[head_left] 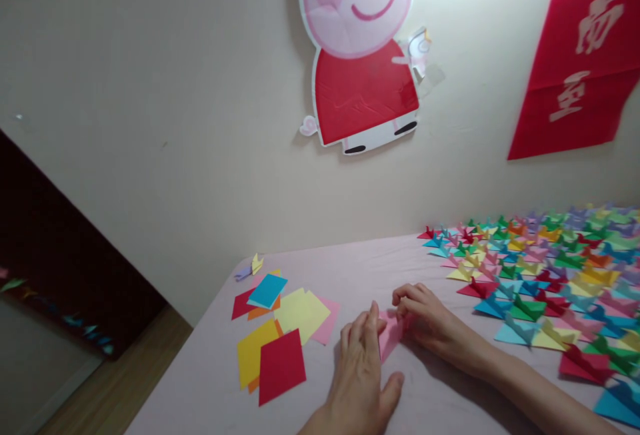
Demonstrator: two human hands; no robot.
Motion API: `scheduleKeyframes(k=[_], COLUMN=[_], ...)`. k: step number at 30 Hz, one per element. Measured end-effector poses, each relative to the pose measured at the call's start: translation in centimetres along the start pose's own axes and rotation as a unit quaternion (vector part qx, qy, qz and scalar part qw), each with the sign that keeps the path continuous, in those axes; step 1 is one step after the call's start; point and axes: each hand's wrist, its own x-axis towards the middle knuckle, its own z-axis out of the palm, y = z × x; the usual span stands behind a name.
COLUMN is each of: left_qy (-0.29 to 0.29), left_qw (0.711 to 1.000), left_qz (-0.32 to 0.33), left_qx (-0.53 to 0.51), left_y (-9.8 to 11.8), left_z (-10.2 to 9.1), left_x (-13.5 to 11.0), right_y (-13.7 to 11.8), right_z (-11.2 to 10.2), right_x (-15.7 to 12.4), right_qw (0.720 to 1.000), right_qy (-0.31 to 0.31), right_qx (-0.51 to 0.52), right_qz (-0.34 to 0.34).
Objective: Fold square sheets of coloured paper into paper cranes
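A pink sheet of paper point(389, 336), partly folded, lies on the table between my two hands. My left hand point(361, 371) rests on its left side, fingers together and pressing the paper flat. My right hand point(423, 313) comes in from the right, its fingers curled and pinching the paper's upper right part. Much of the sheet is hidden under my fingers.
Loose coloured squares point(280, 338) in red, yellow, orange, blue and pink lie to the left on the pale pink tablecloth point(360, 268). Several folded paper cranes point(545, 275) fill the right side. Two small folded pieces point(251, 266) sit near the far left corner. The wall stands behind; the table's left edge drops to a wooden floor.
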Motion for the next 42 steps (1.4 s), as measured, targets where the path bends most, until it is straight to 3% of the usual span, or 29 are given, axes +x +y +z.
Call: scheduleKeyframes(k=[5, 12, 17, 21, 26, 30, 34, 37, 42], left_qy=[-0.032, -0.036, -0.019, 0.03, 0.101, 0.096, 0.093, 0.11, 0.003], left_qw=[0.995, 0.997, 1.0, 0.994, 0.962, 0.947, 0.958, 0.97, 0.985], left_qz=[0.08, 0.059, 0.013, 0.05, 0.165, 0.211, 0.197, 0.157, 0.15], left_qx=[0.043, 0.035, 0.019, 0.095, 0.19, 0.224, 0.189, 0.148, 0.08], left_y=[-1.0, 0.2, 0.3, -0.6, -0.7, -0.4, -1.1, -2.0, -2.4], left_z=[0.7, 0.7, 0.1, 0.5, 0.7, 1.0, 1.9, 2.3, 2.3], left_x=[-0.6, -1.0, -0.6, -0.8, -1.1, -0.5, -0.3, -0.7, -0.6], right_y=[0.0, -0.6, 0.6, 0.9, 0.8, 1.0, 1.0, 0.4, -1.0], right_z=[-0.6, -1.3, -0.5, 0.1, 0.9, 1.2, 0.9, 0.2, -0.9], right_x=[-1.5, -2.1, -0.6, 0.3, 0.3, -0.1, -0.4, -0.9, -2.5], right_qw=[0.999, 0.998, 0.989, 0.978, 0.979, 0.982, 0.986, 0.994, 0.995], right_qy=[-0.036, -0.038, 0.011, 0.022, 0.051, 0.05, 0.046, 0.014, -0.093], right_qx=[-0.023, -0.043, -0.059, -0.095, -0.1, -0.069, -0.036, 0.019, -0.005], right_qz=[-0.012, 0.025, 0.137, 0.183, 0.172, 0.168, 0.155, 0.103, 0.022])
